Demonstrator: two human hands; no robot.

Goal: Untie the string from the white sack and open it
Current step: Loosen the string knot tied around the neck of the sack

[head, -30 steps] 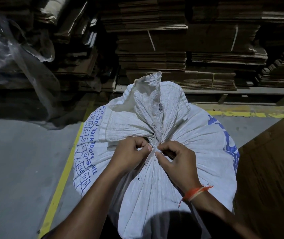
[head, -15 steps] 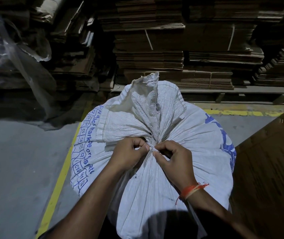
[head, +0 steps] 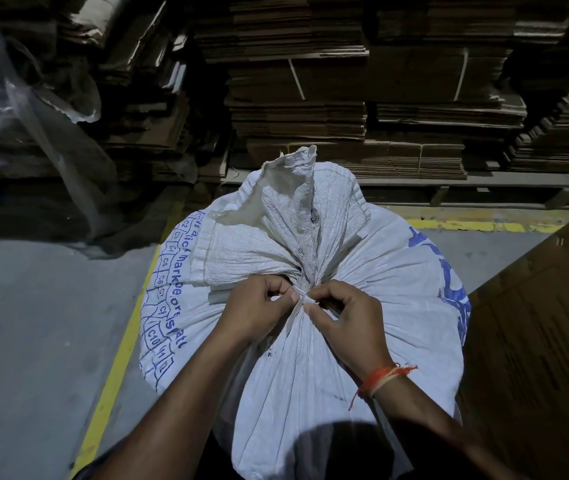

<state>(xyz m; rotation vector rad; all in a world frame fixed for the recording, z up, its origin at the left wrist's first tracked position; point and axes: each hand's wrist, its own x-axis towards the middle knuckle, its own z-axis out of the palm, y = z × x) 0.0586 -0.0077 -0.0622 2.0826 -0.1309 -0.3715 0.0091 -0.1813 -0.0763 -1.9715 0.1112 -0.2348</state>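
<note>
A full white woven sack (head: 373, 271) with blue print stands upright in front of me, its neck gathered into a bunch. A thin white string (head: 302, 298) is tied round the neck, with a loose end hanging down toward me. My left hand (head: 255, 310) pinches the string at the knot from the left. My right hand (head: 349, 317), with an orange thread at the wrist, pinches the knot from the right. Both sets of fingertips meet at the knot. The sack's crumpled mouth flap (head: 290, 188) stands up beyond the tie.
Stacks of flattened cardboard (head: 345, 98) fill the back wall on a low pallet. Clear plastic sheeting (head: 16, 98) hangs at the left. A yellow floor line (head: 117, 362) runs along the sack's left, grey concrete beyond it. A brown cardboard sheet (head: 535, 341) stands close on the right.
Both hands stay at the knot; the fingertips have shifted slightly as they work the string. The sack's neck remains tied.
</note>
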